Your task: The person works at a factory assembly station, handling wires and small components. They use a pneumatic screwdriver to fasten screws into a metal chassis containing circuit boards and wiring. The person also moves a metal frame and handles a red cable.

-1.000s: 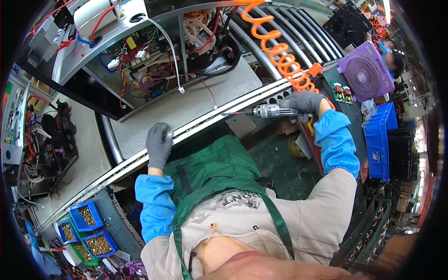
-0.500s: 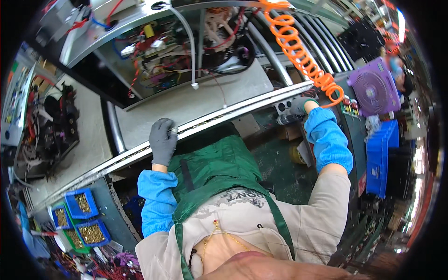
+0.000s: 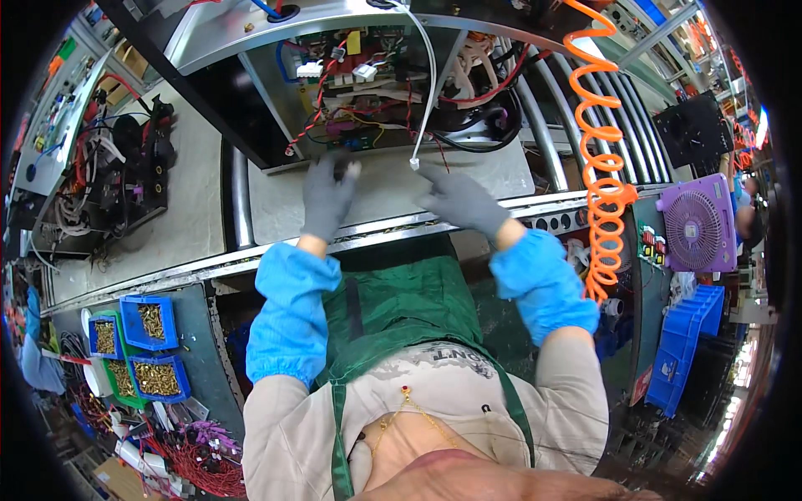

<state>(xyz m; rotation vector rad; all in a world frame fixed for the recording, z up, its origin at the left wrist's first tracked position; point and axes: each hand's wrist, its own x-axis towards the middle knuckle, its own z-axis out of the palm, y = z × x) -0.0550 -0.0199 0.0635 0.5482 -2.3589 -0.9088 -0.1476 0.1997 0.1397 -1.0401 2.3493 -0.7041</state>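
My left hand [image 3: 328,199], in a grey glove, hovers over the metal work plate [image 3: 380,188] at the front of an opened machine cabinet. Its fingertips are smeared by motion; a pale spot shows at the thumb, and whether anything is held is unclear. My right hand [image 3: 464,200], gloved likewise, reaches in from the right with fingers apart and nothing visible in them. Its fingertips are close to the white plug [image 3: 414,164] at the end of a white cable [image 3: 432,75] hanging from above. Behind the hands are a circuit board [image 3: 368,54] and a twisted red wire [image 3: 317,108].
An orange coiled air hose [image 3: 603,159] hangs at right, before a purple fan [image 3: 695,224] and a blue bin [image 3: 685,351]. Metal rollers [image 3: 614,117] run behind. Blue trays [image 3: 159,377] of brass-coloured parts sit at lower left. Another open assembly [image 3: 125,167] stands at left.
My right hand has left the holed part beside the bench at right and come in toward the plug. My left hand has moved from the rail up over the plate. The view has shifted.
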